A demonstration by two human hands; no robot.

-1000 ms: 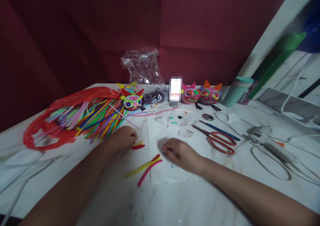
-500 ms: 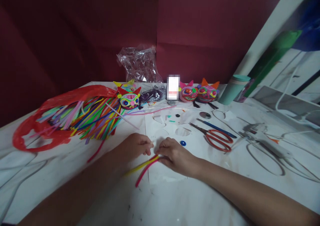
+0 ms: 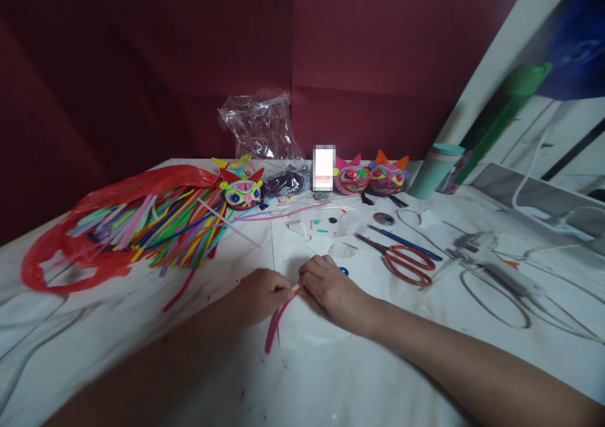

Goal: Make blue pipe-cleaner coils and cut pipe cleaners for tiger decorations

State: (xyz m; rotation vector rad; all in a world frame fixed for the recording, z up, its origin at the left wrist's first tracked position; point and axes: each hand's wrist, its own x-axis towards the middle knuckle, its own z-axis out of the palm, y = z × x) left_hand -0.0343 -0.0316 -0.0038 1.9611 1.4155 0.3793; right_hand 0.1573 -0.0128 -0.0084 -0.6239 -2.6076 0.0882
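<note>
Both hands meet over a white sheet point(image 3: 307, 329) on the table. My left hand point(image 3: 267, 291) is closed, thumb and fingers pinching pipe cleaners close to my right hand. My right hand point(image 3: 333, 291) is also closed, its fingers curled over their other end. A pink pipe cleaner point(image 3: 275, 329) hangs down toward me from between the hands. Only a short light-coloured bit shows in the gap, and the yellow pipe cleaner is hidden by my left hand. Just behind my right hand lies a blue ring-shaped piece point(image 3: 345, 271), partly covered.
At left, a red plastic bag point(image 3: 35, 266) holds many coloured pipe cleaners point(image 3: 179, 232). Decorated animal heads point(image 3: 243, 191) stand at the back. To the right lie orange-handled scissors point(image 3: 409, 264), a blue pen-like tool point(image 3: 406, 243), a glue gun point(image 3: 501, 273) with looping cable, and a green cylinder point(image 3: 432, 172).
My left hand has moved right and down onto the pipe cleaners, covering the yellow one. My right hand's fingers have curled further over. The view has shifted slightly.
</note>
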